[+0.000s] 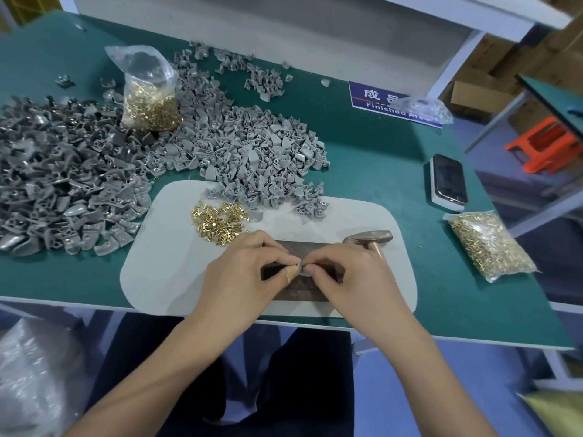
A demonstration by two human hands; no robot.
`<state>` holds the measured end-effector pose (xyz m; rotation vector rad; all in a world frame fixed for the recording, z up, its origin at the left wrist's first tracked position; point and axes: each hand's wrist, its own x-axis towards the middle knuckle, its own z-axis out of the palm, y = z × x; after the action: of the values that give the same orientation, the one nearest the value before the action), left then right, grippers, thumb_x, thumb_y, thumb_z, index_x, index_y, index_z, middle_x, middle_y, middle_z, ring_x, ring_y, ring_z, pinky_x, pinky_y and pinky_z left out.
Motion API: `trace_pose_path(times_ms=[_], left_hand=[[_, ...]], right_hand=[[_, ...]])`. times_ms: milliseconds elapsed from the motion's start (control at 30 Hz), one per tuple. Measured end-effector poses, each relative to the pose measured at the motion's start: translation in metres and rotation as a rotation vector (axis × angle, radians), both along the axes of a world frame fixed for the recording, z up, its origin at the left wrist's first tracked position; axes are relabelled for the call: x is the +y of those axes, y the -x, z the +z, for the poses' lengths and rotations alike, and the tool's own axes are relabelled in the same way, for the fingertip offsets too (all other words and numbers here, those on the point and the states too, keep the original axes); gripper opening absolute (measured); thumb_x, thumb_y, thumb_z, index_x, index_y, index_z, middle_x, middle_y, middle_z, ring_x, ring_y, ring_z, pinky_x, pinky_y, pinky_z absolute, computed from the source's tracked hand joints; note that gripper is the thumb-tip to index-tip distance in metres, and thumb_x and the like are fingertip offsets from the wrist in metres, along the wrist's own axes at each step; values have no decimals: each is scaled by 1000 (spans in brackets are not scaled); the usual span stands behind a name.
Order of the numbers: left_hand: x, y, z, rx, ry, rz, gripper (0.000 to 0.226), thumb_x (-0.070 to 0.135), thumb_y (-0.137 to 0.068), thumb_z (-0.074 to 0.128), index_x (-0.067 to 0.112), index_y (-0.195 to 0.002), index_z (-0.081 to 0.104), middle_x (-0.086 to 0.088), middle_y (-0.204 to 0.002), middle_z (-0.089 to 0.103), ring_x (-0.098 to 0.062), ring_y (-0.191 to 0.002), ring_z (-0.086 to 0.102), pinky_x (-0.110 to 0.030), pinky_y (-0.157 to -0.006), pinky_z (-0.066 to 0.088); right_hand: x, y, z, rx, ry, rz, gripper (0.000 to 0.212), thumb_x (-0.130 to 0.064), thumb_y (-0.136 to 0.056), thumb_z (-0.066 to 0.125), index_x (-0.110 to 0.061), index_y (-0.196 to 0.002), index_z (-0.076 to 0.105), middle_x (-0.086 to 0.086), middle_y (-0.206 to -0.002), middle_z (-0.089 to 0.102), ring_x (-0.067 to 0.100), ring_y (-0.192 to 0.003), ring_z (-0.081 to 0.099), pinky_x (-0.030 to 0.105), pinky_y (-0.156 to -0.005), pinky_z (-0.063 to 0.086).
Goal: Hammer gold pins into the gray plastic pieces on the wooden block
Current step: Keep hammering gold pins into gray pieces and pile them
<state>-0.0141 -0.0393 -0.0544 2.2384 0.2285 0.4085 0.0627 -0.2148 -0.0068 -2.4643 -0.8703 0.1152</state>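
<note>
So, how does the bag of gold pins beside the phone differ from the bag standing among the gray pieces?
The right bag lies flat on the green mat, next to the phone; the left bag stands upright amid the gray pieces. The right bag looks filled along its whole length; the left bag holds pins only in its lower part, with loose plastic above. Both are clear plastic and hold gold pins.

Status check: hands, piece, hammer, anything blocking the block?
Left hand and right hand both pinching one gray piece over the wooden block. Hammer lying behind right hand, unheld. Loose gold pins on mat, clear of block.
</note>
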Motion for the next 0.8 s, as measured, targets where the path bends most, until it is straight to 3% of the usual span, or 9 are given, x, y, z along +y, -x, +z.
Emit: trace_pose_path(times_ms=[200, 300, 433, 667, 800], left_hand=[[-1, 1, 1, -7, -25, 6, 7, 49, -84, 73, 48, -90, 74, 25, -100, 60, -1, -103, 53, -25, -73, 48], [-2, 0, 0, -6, -33, 9, 7, 46, -83, 74, 47, -90, 74, 24, -98, 61, -2, -102, 53, -26, -71, 49], [-2, 0, 1, -3, -14, 23, 8, 40, -82, 77, 44, -89, 75, 22, -94, 61, -1, -99, 53, -32, -71, 51], [-5, 3, 2, -27, -14, 21, 6, 43, -85, 75, 46, -90, 75, 22, -94, 60, -1, -100, 53, -31, -70, 51], [-6, 3, 2, -31, -30, 28, 5, 46, -86, 74, 47, -90, 74, 23, -94, 60, -2, -100, 54, -31, -70, 51]], right_hand=[[6, 2, 11, -38, 31, 9, 8, -22, -86, 73, -30, -86, 74, -15, -74, 54, 3, -73, 48, 24, -66, 40], [11, 3, 18, -122, 151, 43, 9, -25, -91, 68, -29, -88, 75, -15, -77, 55, 5, -80, 45, 28, -66, 35], [20, 8, 21, -196, 282, 90, 17, -29, -97, 58, -27, -93, 74, -8, -89, 64, 14, -95, 52, 36, -73, 45], [9, 9, 13, -21, 35, 8, 14, -18, -92, 67, -25, -85, 77, -5, -73, 63, 12, -77, 52, 37, -74, 45], [7, 13, 9, 1, -68, -32, 17, -12, -90, 70, -25, -83, 79, -7, -69, 64, 9, -73, 52, 30, -73, 45]])
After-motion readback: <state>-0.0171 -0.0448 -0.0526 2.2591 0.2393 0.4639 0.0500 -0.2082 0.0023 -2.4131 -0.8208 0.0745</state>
